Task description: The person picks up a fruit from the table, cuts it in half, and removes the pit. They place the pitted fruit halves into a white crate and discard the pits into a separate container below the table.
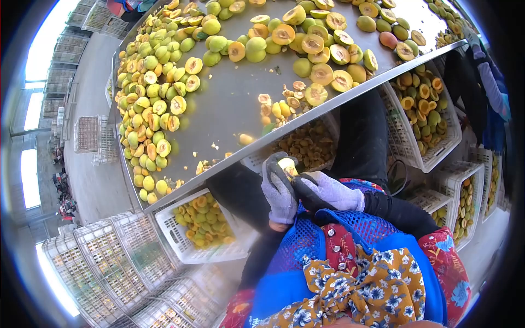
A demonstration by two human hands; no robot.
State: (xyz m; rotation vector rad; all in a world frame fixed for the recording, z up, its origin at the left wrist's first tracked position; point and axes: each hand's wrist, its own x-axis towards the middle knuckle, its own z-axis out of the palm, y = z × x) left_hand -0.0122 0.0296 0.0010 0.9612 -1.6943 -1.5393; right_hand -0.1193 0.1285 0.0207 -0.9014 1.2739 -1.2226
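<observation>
In front of my lap, my left hand (pixel 280 192), in a grey-lilac glove, is closed around a pale yellow-green cut stone fruit (pixel 288 167). My right hand (pixel 329 191) wears a matching glove with dark fingers. Its fingers are curled together right beside the fruit; whatever they grip is hidden. Just beyond my hands, under the table edge, a crate holds brownish fruit stones and scraps (pixel 310 146). On the metal table (pixel 229 104) above lie some stones and small yellow pieces (pixel 281 108).
Whole and halved yellow-green fruit (pixel 158 104) cover much of the table. White crates of fruit stand below it, one on the left (pixel 169 218) and several on the right (pixel 424 158). Stacked crates (pixel 109 262) fill the lower left. A co-worker's sleeve (pixel 492 87) shows at right.
</observation>
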